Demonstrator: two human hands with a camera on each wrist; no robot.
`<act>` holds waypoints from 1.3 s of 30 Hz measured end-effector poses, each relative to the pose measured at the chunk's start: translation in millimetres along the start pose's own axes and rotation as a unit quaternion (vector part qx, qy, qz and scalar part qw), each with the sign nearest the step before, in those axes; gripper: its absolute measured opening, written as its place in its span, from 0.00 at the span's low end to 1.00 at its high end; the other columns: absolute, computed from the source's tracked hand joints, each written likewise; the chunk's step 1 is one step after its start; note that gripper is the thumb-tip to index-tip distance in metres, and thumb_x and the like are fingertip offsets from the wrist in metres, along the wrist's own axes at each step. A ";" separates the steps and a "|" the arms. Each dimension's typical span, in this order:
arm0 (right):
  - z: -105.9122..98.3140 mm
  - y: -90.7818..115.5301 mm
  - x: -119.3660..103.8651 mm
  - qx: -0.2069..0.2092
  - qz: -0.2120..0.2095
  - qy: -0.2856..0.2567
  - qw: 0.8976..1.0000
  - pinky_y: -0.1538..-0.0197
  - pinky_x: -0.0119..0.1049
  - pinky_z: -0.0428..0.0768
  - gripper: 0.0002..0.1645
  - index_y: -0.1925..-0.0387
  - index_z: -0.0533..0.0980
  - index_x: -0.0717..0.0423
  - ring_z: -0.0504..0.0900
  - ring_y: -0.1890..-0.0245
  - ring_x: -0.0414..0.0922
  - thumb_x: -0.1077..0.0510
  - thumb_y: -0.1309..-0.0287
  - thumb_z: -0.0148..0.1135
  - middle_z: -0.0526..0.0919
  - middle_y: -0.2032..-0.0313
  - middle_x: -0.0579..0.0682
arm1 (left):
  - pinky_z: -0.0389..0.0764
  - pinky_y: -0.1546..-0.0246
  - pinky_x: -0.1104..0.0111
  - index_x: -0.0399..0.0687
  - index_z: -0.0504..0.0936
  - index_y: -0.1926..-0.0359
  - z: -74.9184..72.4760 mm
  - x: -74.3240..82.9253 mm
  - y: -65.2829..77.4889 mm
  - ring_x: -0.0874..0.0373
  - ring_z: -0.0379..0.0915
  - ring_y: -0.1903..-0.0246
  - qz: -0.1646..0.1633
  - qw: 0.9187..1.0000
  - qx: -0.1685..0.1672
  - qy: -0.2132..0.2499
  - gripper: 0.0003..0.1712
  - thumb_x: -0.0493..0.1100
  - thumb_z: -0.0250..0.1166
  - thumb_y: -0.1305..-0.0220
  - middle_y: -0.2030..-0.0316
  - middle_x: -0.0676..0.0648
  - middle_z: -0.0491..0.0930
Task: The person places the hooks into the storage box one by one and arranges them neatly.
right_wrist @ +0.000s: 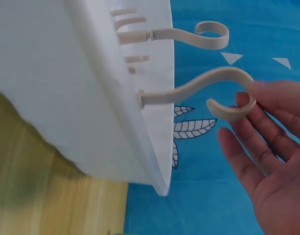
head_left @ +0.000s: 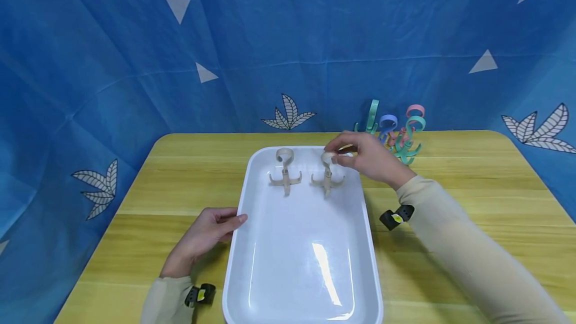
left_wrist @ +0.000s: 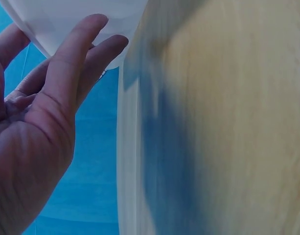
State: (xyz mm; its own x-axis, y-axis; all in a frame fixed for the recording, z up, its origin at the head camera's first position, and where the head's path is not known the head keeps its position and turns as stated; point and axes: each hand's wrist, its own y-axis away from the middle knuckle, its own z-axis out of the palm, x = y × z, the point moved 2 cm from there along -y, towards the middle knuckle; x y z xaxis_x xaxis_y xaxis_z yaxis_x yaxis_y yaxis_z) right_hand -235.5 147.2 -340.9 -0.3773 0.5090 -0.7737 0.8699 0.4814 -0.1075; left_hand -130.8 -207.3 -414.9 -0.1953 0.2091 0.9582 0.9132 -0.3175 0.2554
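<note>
A white tray (head_left: 300,234) lies on the wooden table with two beige multi-prong hooks standing in its far end. My right hand (head_left: 366,156) pinches the curled top of the right beige hook (head_left: 327,182) between thumb and fingers; its prongs point down at the tray floor. In the right wrist view the same curl (right_wrist: 228,113) meets the fingertips. The left beige hook (head_left: 285,176) stands beside it, untouched. At the tray's left side, my left hand (head_left: 209,231) grips the rim, thumb over the edge. In the left wrist view its long fingers (left_wrist: 66,73) lie against the outer wall.
Several coloured hooks, green, blue and pink, stand together on the table (head_left: 472,204) behind my right hand; a green hook (head_left: 406,151) is nearest. A blue cloth (head_left: 288,29) with white triangles and leaves hangs behind the table's far edge.
</note>
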 end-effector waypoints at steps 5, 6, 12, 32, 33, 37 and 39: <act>-3.1 2.9 1.2 0.009 -0.028 0.004 1.000 0.37 0.52 0.71 0.15 0.49 0.81 0.55 0.77 0.45 0.51 0.61 0.37 0.67 0.80 0.49 0.49 | 0.85 0.58 0.56 0.22 0.72 0.40 -0.8 0.4 0.5 0.43 0.82 0.57 0.000 1.000 -0.002 0.002 0.30 0.46 0.63 0.30 0.51 0.30 0.80; -3.8 3.5 1.6 0.013 -0.032 0.002 0.999 0.37 0.52 0.71 0.15 0.49 0.81 0.56 0.76 0.44 0.51 0.61 0.37 0.67 0.80 0.48 0.49 | 0.85 0.58 0.55 0.22 0.72 0.40 -1.0 0.4 0.5 0.43 0.82 0.57 0.000 1.000 -0.002 0.002 0.30 0.46 0.63 0.30 0.51 0.30 0.80; -6.8 6.8 2.1 0.040 -0.054 -0.007 0.998 0.38 0.54 0.72 0.16 0.48 0.81 0.57 0.76 0.44 0.50 0.60 0.38 0.67 0.80 0.48 0.50 | 0.85 0.58 0.55 0.21 0.71 0.40 -2.5 0.5 1.1 0.43 0.82 0.57 0.003 1.000 -0.006 0.001 0.30 0.45 0.63 0.29 0.51 0.30 0.80; -48.0 45.5 8.6 0.132 0.020 0.006 0.991 0.52 0.36 0.76 0.18 0.45 0.80 0.53 0.77 0.52 0.44 0.50 0.30 0.58 0.81 0.50 0.47 | 0.84 0.57 0.56 0.21 0.71 0.40 -1.0 -2.1 -0.9 0.44 0.82 0.56 -0.001 1.000 -0.009 0.004 0.30 0.45 0.64 0.30 0.50 0.30 0.79; -50.3 47.6 10.7 0.138 0.026 0.010 0.990 0.51 0.38 0.76 0.18 0.45 0.80 0.52 0.77 0.52 0.43 0.49 0.29 0.57 0.81 0.51 0.46 | 0.84 0.57 0.56 0.22 0.72 0.40 -0.9 -2.0 -0.6 0.44 0.82 0.57 -0.002 1.000 -0.008 0.005 0.30 0.45 0.64 0.30 0.50 0.30 0.79; -60.9 56.4 22.7 0.157 0.056 0.016 0.986 0.48 0.42 0.74 0.20 0.45 0.79 0.52 0.75 0.46 0.46 0.46 0.29 0.56 0.80 0.48 0.48 | 0.84 0.57 0.55 0.22 0.71 0.40 -1.8 -2.3 -0.9 0.43 0.82 0.56 -0.002 1.000 -0.009 0.002 0.31 0.46 0.63 0.30 0.50 0.30 0.79; -66.8 59.9 27.8 0.172 0.065 0.015 0.983 0.49 0.39 0.75 0.20 0.44 0.78 0.53 0.74 0.43 0.49 0.47 0.29 0.56 0.79 0.47 0.49 | 0.84 0.57 0.55 0.22 0.72 0.40 -2.4 -2.2 -1.0 0.44 0.82 0.56 -0.004 1.000 -0.008 0.001 0.31 0.46 0.63 0.30 0.50 0.30 0.79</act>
State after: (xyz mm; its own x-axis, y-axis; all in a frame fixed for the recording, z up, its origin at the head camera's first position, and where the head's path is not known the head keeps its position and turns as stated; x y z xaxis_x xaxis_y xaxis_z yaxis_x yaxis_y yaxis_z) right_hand -215.1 237.8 -327.2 -0.2598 0.5735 -0.7769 0.9656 0.1438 -0.2168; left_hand -132.1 -209.7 -416.9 -0.2035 0.2096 0.9564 0.9058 -0.3306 0.2652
